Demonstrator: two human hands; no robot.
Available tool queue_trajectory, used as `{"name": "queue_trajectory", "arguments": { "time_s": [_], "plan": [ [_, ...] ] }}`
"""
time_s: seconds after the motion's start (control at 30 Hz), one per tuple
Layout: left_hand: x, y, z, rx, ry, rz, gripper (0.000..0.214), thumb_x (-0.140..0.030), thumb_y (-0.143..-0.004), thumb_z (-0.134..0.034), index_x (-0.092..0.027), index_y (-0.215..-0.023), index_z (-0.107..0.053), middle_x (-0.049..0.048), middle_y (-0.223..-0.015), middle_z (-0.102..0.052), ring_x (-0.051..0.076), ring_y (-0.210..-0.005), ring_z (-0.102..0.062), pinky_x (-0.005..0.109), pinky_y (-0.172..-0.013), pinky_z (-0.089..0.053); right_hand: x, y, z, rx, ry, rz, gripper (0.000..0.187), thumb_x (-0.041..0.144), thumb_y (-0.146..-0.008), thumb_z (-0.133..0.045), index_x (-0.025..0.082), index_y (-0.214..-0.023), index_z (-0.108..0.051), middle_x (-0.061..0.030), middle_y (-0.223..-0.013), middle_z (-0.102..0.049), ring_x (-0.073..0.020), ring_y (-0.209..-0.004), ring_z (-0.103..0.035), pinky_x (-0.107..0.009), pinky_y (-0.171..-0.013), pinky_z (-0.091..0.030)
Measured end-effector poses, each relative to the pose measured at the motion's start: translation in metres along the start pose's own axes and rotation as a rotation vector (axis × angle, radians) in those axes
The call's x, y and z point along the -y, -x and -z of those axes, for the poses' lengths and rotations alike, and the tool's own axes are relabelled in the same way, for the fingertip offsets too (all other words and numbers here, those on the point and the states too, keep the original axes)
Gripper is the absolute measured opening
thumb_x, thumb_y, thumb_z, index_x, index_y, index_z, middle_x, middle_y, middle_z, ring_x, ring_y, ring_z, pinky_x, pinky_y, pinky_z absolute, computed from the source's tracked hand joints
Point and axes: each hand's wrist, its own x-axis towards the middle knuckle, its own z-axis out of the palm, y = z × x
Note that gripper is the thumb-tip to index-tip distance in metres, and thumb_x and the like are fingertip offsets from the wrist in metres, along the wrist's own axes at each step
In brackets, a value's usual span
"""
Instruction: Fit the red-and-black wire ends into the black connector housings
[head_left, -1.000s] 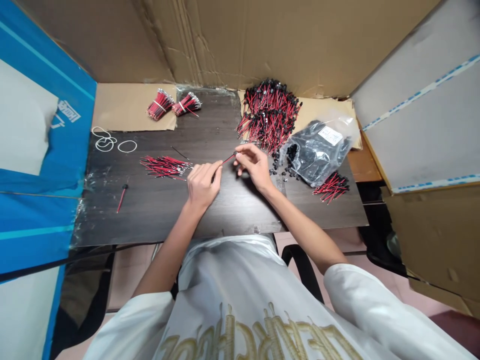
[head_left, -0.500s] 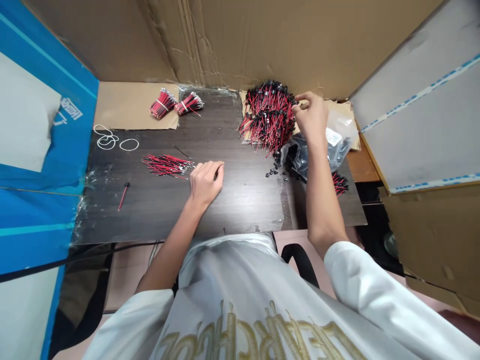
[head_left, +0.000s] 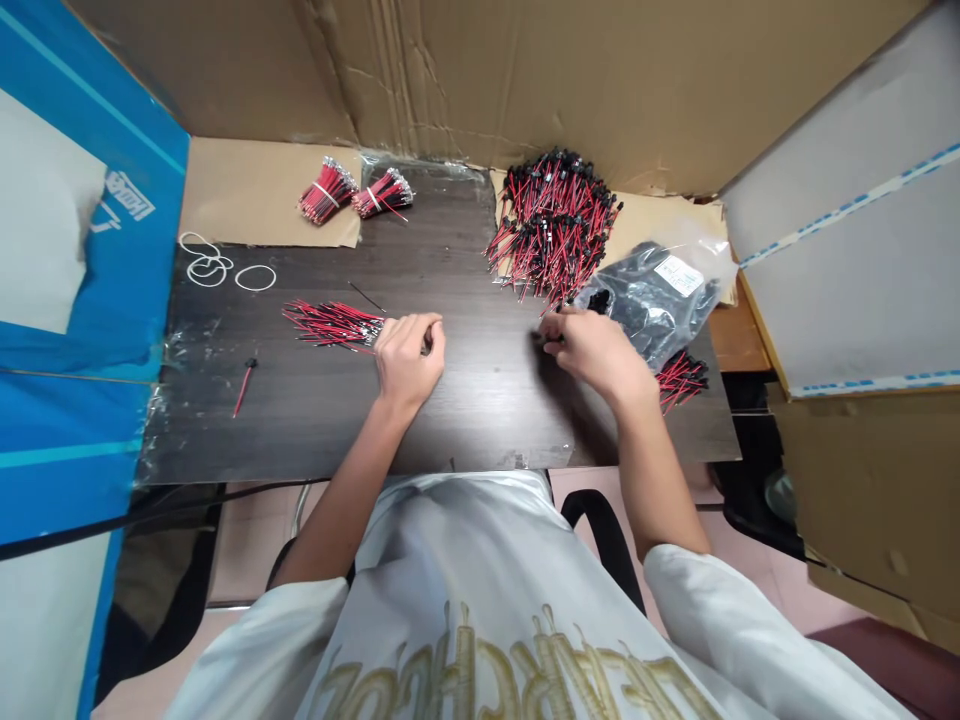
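My left hand [head_left: 409, 362] rests on the table with its fingers curled closed; whatever it may hold is hidden. Against its knuckle side lie the metal-tipped ends of a loose pile of red and black wires [head_left: 330, 325]. My right hand [head_left: 596, 350] is over the table by the mouth of a clear plastic bag [head_left: 656, 290] of black parts, its fingers pinched together. What sits between those fingertips is too small to make out. Behind it is a big heap of red and black wires with black connectors [head_left: 555, 225].
Two banded wire bundles, one left [head_left: 328, 190] and one right [head_left: 384, 193], lie at the back. White rubber bands [head_left: 255, 278] and a single wire with a black connector [head_left: 245, 388] are at left. More connector wires [head_left: 681, 382] lie beyond my right wrist. Cardboard [head_left: 525, 80] walls the back.
My right hand has come down from the right edge of the wire heap, toward me and slightly left, to the table by the bag. My left hand has stayed about where it was.
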Motion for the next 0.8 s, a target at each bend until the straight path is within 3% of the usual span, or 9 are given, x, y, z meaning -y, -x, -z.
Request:
{"name": "queue_trajectory", "arguments": {
  "time_s": [0.1, 0.27, 0.37, 0.5, 0.6, 0.7, 0.8],
  "plan": [
    [0.0, 0.0, 0.0, -0.074, 0.003, 0.072, 0.02, -0.024, -0.101, -0.051, -0.022, -0.093, -0.069, 0.0019, -0.073, -0.068, 0.018, -0.069, -0.061, 0.036, -0.079, -0.045, 0.005, 0.002, -0.014, 0.001, 0.06, 0.001, 0.028, 0.003, -0.091, -0.055, 0.02, -0.103, -0.075, -0.012, -0.108, -0.076, -0.0287, -0.093, -0.074, -0.035, -0.066, -0.043],
    [0.013, -0.004, 0.008, -0.149, -0.013, 0.113, 0.018, -0.025, -0.101, -0.053, -0.023, -0.093, -0.069, 0.0032, -0.078, -0.07, 0.02, -0.074, -0.062, 0.038, -0.083, -0.046, 0.009, 0.003, -0.02, -0.036, 0.105, 0.005, 0.03, 0.005, -0.097, -0.049, 0.019, -0.109, -0.073, -0.0135, -0.111, -0.073, -0.0297, -0.096, -0.071, -0.037, -0.062, -0.039],
    [0.033, -0.008, 0.022, -0.283, -0.071, 0.192, 0.016, -0.024, -0.1, -0.054, -0.022, -0.096, -0.069, 0.0061, -0.089, -0.073, 0.022, -0.085, -0.064, 0.042, -0.089, -0.047, 0.013, 0.004, -0.023, -0.067, 0.111, 0.007, 0.03, 0.009, -0.102, -0.046, 0.018, -0.113, -0.072, -0.0148, -0.114, -0.072, -0.0303, -0.102, -0.069, -0.038, -0.063, -0.039],
    [0.055, -0.008, 0.041, -0.468, -0.085, 0.354, 0.026, -0.007, -0.09, -0.051, -0.021, -0.101, -0.069, 0.009, -0.099, -0.074, 0.026, -0.1, -0.062, 0.044, -0.094, -0.05, 0.017, 0.005, -0.028, -0.1, 0.088, 0.028, 0.023, 0.017, -0.104, -0.051, 0.018, -0.111, -0.073, -0.0151, -0.114, -0.072, -0.0324, -0.113, -0.063, -0.038, -0.065, -0.041],
    [0.058, -0.007, 0.043, -0.347, -0.092, 0.31, 0.033, -0.001, -0.079, -0.055, -0.021, -0.1, -0.07, 0.0088, -0.103, -0.074, 0.029, -0.107, -0.061, 0.047, -0.101, -0.049, 0.018, 0.003, -0.032, -0.118, 0.076, 0.067, 0.02, 0.018, -0.103, -0.054, 0.019, -0.11, -0.072, -0.0148, -0.112, -0.072, -0.0325, -0.114, -0.06, -0.039, -0.066, -0.042],
    [0.052, -0.007, 0.035, -0.137, -0.09, 0.213, 0.033, -0.003, -0.076, -0.061, -0.023, -0.101, -0.072, 0.0074, -0.115, -0.075, 0.034, -0.122, -0.059, 0.052, -0.109, -0.045, 0.019, -0.002, -0.036, -0.134, 0.056, 0.119, 0.021, 0.018, -0.104, -0.052, 0.019, -0.115, -0.07, -0.0141, -0.112, -0.072, -0.0322, -0.114, -0.059, -0.039, -0.069, -0.043],
    [0.047, -0.008, 0.027, -0.028, -0.081, 0.185, 0.036, -0.005, -0.077, -0.062, -0.023, -0.107, -0.071, 0.0076, -0.12, -0.075, 0.036, -0.133, -0.055, 0.055, -0.114, -0.04, 0.024, -0.013, -0.037, -0.135, 0.027, 0.181, 0.024, 0.018, -0.105, -0.049, 0.019, -0.122, -0.067, -0.0137, -0.115, -0.073, -0.0318, -0.114, -0.058, -0.039, -0.073, -0.044]
  ]
}}
